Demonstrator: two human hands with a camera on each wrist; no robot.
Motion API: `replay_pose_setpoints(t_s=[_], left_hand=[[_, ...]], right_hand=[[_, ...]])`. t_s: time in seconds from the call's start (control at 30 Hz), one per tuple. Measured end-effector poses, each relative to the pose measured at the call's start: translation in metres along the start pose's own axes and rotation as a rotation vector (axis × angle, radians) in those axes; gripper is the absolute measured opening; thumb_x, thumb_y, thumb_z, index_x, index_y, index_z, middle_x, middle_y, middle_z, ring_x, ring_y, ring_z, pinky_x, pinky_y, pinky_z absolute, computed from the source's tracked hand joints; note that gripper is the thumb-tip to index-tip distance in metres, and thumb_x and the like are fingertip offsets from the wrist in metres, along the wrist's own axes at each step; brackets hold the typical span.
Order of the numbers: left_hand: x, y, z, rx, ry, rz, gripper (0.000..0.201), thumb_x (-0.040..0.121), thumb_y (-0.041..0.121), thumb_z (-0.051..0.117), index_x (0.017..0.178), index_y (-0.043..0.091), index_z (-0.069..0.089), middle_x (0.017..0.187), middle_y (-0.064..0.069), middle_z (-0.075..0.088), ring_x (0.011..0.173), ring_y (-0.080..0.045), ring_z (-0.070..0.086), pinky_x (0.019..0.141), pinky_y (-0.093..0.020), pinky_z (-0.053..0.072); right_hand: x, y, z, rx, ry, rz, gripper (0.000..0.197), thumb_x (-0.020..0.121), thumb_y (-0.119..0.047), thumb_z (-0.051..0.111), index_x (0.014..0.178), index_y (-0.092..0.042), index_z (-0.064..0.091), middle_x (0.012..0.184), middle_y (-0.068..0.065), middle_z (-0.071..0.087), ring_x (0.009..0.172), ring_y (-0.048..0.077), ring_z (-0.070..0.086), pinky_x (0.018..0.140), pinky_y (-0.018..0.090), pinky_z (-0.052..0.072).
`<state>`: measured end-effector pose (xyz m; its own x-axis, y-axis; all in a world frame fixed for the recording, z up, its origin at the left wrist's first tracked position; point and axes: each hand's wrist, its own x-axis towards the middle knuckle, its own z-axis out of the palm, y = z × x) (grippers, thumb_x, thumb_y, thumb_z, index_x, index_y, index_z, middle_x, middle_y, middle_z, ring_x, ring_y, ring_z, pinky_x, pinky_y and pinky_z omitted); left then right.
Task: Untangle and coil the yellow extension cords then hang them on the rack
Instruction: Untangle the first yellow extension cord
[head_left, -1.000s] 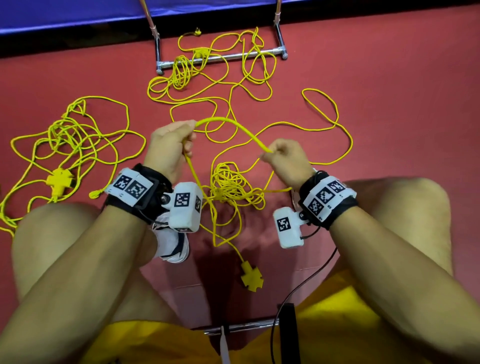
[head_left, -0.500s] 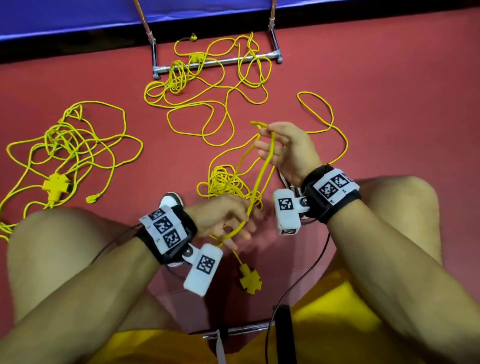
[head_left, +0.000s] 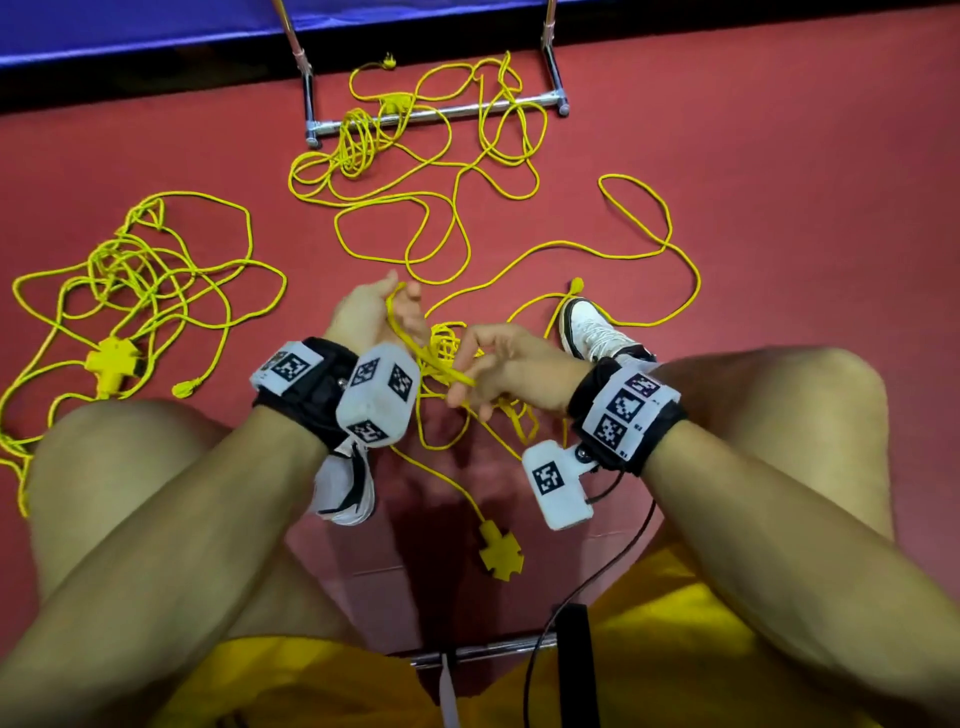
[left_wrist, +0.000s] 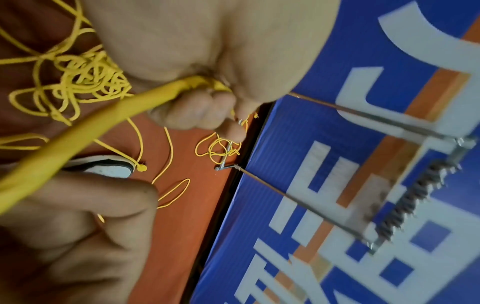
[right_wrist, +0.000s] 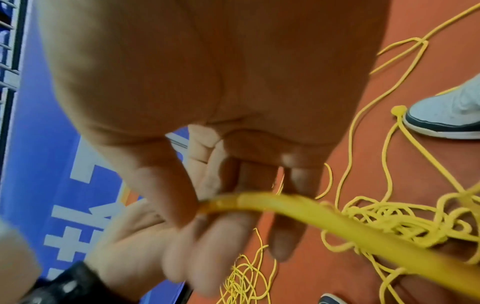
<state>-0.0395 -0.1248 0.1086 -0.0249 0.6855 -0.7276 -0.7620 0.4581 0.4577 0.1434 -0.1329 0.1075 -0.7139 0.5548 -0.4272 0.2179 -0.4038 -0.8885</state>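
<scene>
- Plainly, the left hand (head_left: 370, 312) had its grip closed around a doubled run of the held cord (head_left: 415, 347), fingers curled over it in the left wrist view, so this hand served as the anchor for the coil.
- The right hand (head_left: 511, 370) pinched the same cord just beside the left, thumb and fingers pressed on it while the remaining fingers hung loose; its grip was narrow and light, which suited feeding cord across.
- To do the step well, I judged the right hand should let cord slide through the pinch and lay each loop into the left at an even length, without twisting it.
- Directly beneath the hands lay the dense knot (head_left: 447, 348) of this cord on the red floor (head_left: 779, 156); pulling hard would probably have tightened it, so slack needed to be shaken out first.
- From the knot one strand ran down between the legs to a cross-shaped socket (head_left: 500, 550), and a plug end (head_left: 575, 285) lay just beside the white shoe (head_left: 587, 330), where a loop could snag.
- Farther off, a second tangle (head_left: 140, 280) sat to the left and a third (head_left: 415, 156) lay draped over the base bar of the rack (head_left: 467, 110), both untouched.
</scene>
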Motion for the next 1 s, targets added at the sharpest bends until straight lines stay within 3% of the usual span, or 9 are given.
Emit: replay_pose_setpoints(t_s=[0.13, 0.3, 0.43, 0.5, 0.63, 0.7, 0.77, 0.9, 1.0], left_hand=[[-0.012, -0.008, 0.008, 0.271, -0.136, -0.015, 0.023, 0.102, 0.028, 0.045, 0.104, 0.012, 0.062, 0.058, 0.01, 0.049, 0.036, -0.004, 0.027, 0.042, -0.018, 0.014], [-0.029, -0.022, 0.015, 0.467, -0.319, 0.009, 0.031, 0.096, 0.023, 0.048, 0.121, 0.009, 0.06, 0.055, 0.007, 0.039, 0.04, -0.005, 0.023, 0.048, -0.024, 0.009], [-0.036, -0.029, 0.014, 0.504, -0.443, -0.015, 0.041, 0.085, 0.017, 0.052, 0.126, 0.013, 0.06, 0.055, 0.004, 0.041, 0.036, -0.002, 0.026, 0.045, -0.022, 0.008], [-0.039, -0.034, 0.013, 0.565, -0.477, -0.042, 0.039, 0.084, 0.016, 0.054, 0.121, 0.018, 0.065, 0.057, 0.002, 0.044, 0.034, -0.002, 0.026, 0.042, -0.018, 0.008], [-0.039, -0.046, 0.009, 0.702, -0.398, -0.099, 0.041, 0.088, 0.016, 0.059, 0.129, 0.01, 0.06, 0.055, 0.0, 0.05, 0.029, -0.001, 0.022, 0.037, -0.009, 0.012], [-0.038, -0.049, 0.009, 0.779, -0.282, -0.152, 0.027, 0.096, 0.028, 0.055, 0.116, 0.014, 0.066, 0.055, -0.001, 0.05, 0.029, -0.004, 0.024, 0.038, -0.011, 0.012], [-0.037, -0.052, 0.008, 0.815, -0.231, -0.235, 0.04, 0.098, 0.048, 0.046, 0.098, 0.015, 0.069, 0.058, -0.002, 0.052, 0.032, -0.008, 0.03, 0.038, -0.012, 0.016], [-0.039, -0.052, 0.004, 0.749, -0.211, -0.301, 0.056, 0.097, 0.057, 0.032, 0.096, 0.012, 0.065, 0.065, -0.007, 0.058, 0.042, -0.019, 0.052, 0.041, -0.021, 0.043], [-0.036, -0.045, 0.003, 0.459, -0.197, -0.229, 0.066, 0.093, 0.067, 0.032, 0.109, 0.008, 0.059, 0.089, -0.016, 0.066, 0.068, -0.03, 0.067, 0.059, -0.039, 0.058]], right_hand=[[0.006, 0.004, -0.004, 0.062, 0.168, 0.156, 0.012, 0.08, -0.006, 0.059, 0.088, -0.014, 0.059, 0.083, 0.014, 0.07, 0.072, 0.027, 0.066, 0.07, 0.033, 0.053], [0.02, 0.003, -0.013, 0.269, 0.425, 0.07, 0.05, 0.089, 0.0, 0.051, 0.13, -0.024, 0.035, 0.102, 0.014, 0.066, 0.085, 0.03, 0.064, 0.073, 0.038, 0.053], [0.021, 0.002, -0.024, 0.725, 0.364, 0.076, 0.047, 0.057, -0.014, 0.051, 0.104, -0.006, 0.051, 0.083, 0.008, 0.062, 0.076, 0.026, 0.066, 0.066, 0.032, 0.057], [0.023, -0.003, -0.031, 0.793, 0.386, 0.082, 0.027, 0.082, -0.02, 0.05, 0.097, 0.0, 0.058, 0.074, 0.007, 0.063, 0.069, 0.022, 0.067, 0.063, 0.03, 0.058], [0.026, -0.008, -0.036, 0.804, 0.496, 0.139, 0.013, 0.101, -0.007, 0.048, 0.094, -0.002, 0.058, 0.079, 0.007, 0.07, 0.062, 0.013, 0.07, 0.058, 0.024, 0.058], [0.028, -0.008, -0.037, 0.863, 0.556, 0.094, 0.015, 0.102, 0.002, 0.041, 0.103, -0.002, 0.055, 0.087, 0.006, 0.071, 0.06, 0.01, 0.07, 0.055, 0.021, 0.058], [0.029, -0.013, -0.037, 0.836, 0.566, -0.023, 0.025, 0.1, 0.008, 0.035, 0.106, -0.008, 0.054, 0.099, 0.003, 0.066, 0.057, 0.008, 0.066, 0.048, 0.019, 0.052], [0.016, -0.041, -0.028, 0.858, 0.303, -0.326, 0.042, 0.093, 0.015, 0.035, 0.117, -0.013, 0.055, 0.109, 0.003, 0.066, 0.058, 0.009, 0.053, 0.046, 0.018, 0.036], [0.003, -0.053, -0.026, 0.58, 0.146, -0.351, 0.049, 0.088, 0.017, 0.042, 0.118, -0.018, 0.059, 0.102, -0.003, 0.072, 0.058, 0.008, 0.053, 0.045, 0.016, 0.033]])
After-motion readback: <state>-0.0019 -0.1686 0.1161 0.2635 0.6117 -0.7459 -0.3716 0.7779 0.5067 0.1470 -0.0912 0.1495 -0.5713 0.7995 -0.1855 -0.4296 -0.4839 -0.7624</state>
